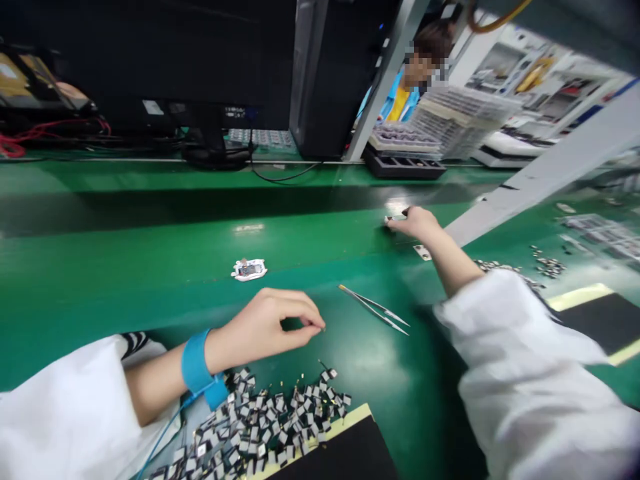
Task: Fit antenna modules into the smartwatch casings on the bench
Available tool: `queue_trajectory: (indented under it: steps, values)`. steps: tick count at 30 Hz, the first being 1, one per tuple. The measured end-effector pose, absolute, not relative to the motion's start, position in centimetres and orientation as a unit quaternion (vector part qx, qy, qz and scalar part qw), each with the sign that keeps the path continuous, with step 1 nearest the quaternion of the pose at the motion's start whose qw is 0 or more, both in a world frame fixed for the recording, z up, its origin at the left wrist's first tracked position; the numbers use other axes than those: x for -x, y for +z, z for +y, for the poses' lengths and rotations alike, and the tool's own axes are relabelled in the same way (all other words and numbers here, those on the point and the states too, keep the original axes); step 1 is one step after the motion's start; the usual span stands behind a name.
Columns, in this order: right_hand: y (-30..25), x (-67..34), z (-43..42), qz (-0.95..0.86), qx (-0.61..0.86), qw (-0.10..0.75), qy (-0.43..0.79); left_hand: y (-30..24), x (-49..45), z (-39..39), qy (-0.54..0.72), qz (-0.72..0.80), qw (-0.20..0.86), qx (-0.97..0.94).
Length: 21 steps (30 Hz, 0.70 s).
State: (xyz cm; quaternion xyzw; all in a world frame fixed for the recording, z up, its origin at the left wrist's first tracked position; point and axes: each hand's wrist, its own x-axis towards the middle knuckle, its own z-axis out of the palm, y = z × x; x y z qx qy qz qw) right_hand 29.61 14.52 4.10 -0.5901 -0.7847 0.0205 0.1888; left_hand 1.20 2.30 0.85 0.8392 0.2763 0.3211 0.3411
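Pressing thumb and fingertips together in the head view, the left hand (267,325) hangs beside a pile of small parts (273,420); anything pinched is too small to tell. The right hand (419,223) pinches a small blurred object (389,221) over the tabletop (150,250). Tweezers (373,306) lie between, a white device (249,269) beyond the left hand.

No readable text, brand or number anywhere in view. White sticker (152,107) low on the monitor (150,53): any print too small to make out. Pale marks (235,112) by the monitor's stand: illegible, can't tell print from ports. White tag (7,70) on a yellow item (13,83), upper left: blurred, can't tell if printed. Small pale patches (385,43) at the grey post's (387,87) edge: no legible characters.
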Motion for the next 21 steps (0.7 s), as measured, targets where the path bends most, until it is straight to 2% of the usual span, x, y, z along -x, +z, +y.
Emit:
queue_trajectory:
  steps: [3,6,7,10,14,17,19,21]
  values:
    - [3.8,-26.1,11.0,-0.805,0.575,0.125,0.07,1.1,-0.5,2.5,0.358,0.378,0.351,-0.779]
    - [2.2,-22.0,5.3,-0.874,0.468,0.052,0.123,1.0,0.3,2.4,0.384,0.416,0.388,-0.728]
    - [1.5,-20.9,3.4,-0.892,0.436,0.045,0.111,1.0,0.5,2.3,0.389,0.42,0.395,-0.719]
    - [-0.1,-18.8,-0.1,-0.879,0.474,0.034,0.037,0.8,1.0,1.8,0.381,0.429,0.387,-0.721]
    - [0.3,-19.7,0.8,-0.854,0.517,0.039,0.051,0.9,1.2,1.6,0.358,0.439,0.346,-0.748]
    - [1.6,-21.4,3.0,-0.919,0.366,0.064,0.129,1.2,1.1,1.6,0.354,0.44,0.32,-0.761]
    - [1.9,-21.9,3.9,-0.944,0.275,0.045,0.177,1.4,1.0,1.4,0.338,0.425,0.292,-0.787]
    - [1.7,-21.8,4.0,-0.946,0.252,0.031,0.2,1.4,0.9,1.2,0.301,0.393,0.262,-0.828]
